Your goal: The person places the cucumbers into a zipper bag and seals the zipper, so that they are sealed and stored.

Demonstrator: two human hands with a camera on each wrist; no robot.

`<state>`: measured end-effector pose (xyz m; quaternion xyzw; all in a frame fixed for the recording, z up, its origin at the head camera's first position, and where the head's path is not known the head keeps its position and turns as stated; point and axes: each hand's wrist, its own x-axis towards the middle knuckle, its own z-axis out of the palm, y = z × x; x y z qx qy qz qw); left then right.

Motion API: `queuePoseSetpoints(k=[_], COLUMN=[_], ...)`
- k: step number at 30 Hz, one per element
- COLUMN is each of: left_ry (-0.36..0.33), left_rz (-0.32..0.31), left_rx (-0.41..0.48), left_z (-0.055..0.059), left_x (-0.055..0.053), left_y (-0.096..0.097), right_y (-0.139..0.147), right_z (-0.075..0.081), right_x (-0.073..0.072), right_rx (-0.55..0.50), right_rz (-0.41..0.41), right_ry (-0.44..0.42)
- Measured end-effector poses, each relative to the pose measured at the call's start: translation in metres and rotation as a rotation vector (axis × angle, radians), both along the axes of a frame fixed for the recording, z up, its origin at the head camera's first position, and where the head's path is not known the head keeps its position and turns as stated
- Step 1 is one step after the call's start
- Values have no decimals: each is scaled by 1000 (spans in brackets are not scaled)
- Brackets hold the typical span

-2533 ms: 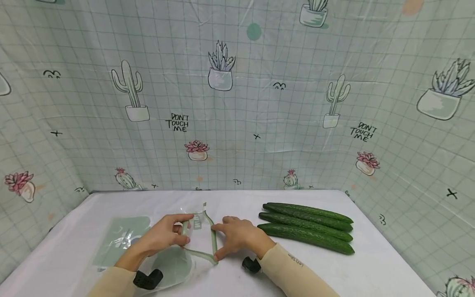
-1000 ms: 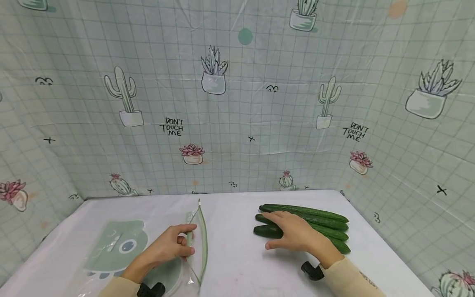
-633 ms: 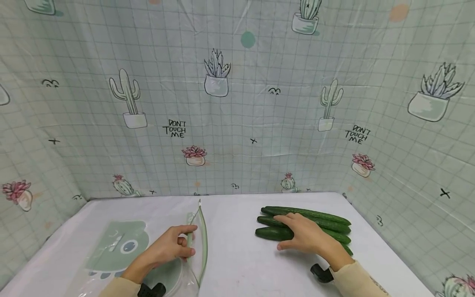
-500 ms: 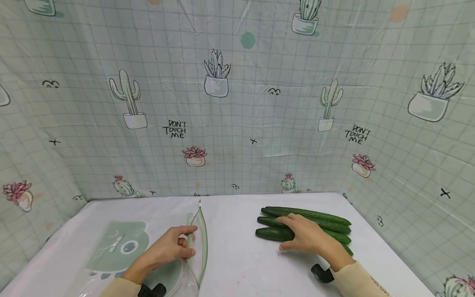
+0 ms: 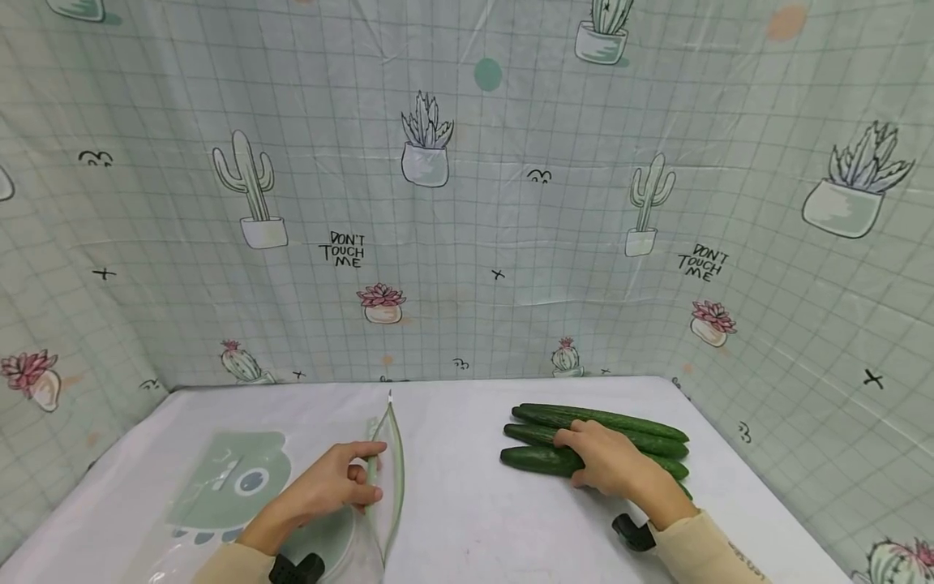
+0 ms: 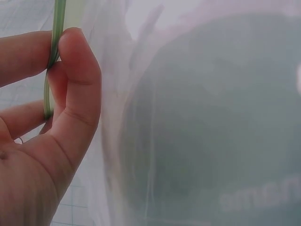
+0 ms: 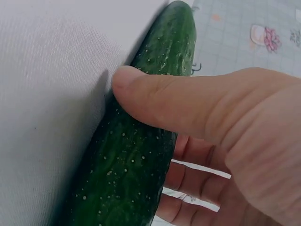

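A clear zip bag point(image 5: 232, 478) with a green cartoon print lies on the left of the table. My left hand point(image 5: 332, 484) pinches one green zip edge point(image 6: 57, 28) between thumb and fingers. The bag's mouth faces right and gapes. Over on the right, my right hand point(image 5: 609, 464) grips the nearest cucumber point(image 5: 536, 460) around its middle. In the right wrist view the thumb lies across this cucumber point(image 7: 122, 165), and the fingers curl along its other side. It rests on the table.
More dark green cucumbers point(image 5: 606, 415) lie side by side just behind the gripped one. A white cloth covers the table point(image 5: 460, 503). Behind it hangs a checked curtain point(image 5: 452, 243) with cactus prints.
My right hand has left the bag's mouth, moved right to the cucumbers and curled round the nearest one. My left hand still holds the bag's edge; the bag's mouth has narrowed.
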<state>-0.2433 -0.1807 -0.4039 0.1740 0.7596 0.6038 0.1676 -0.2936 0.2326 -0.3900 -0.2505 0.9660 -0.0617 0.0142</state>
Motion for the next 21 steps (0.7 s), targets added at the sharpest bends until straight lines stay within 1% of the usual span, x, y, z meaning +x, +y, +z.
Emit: queuePoseSetpoints(k=[3, 6, 12, 15, 21], left_ry=[-3, -9, -14, -10, 2], left_rz=[-3, -2, 8, 9, 17], left_rx=[1, 1, -13, -21, -30], left_z=[0, 1, 1, 1, -1], left_x=[0, 0, 0, 0, -1], left_y=[0, 0, 1, 2, 4], right_y=[1, 1, -6, -12, -36], right_z=[-1, -1, -1, -1, 0], right_x=[-1, -1, 3, 6, 15], right_rx=[13, 4, -49, -80, -161], right_rz=[17, 41, 110, 152, 257], right_ry=[25, 42, -4, -18, 3])
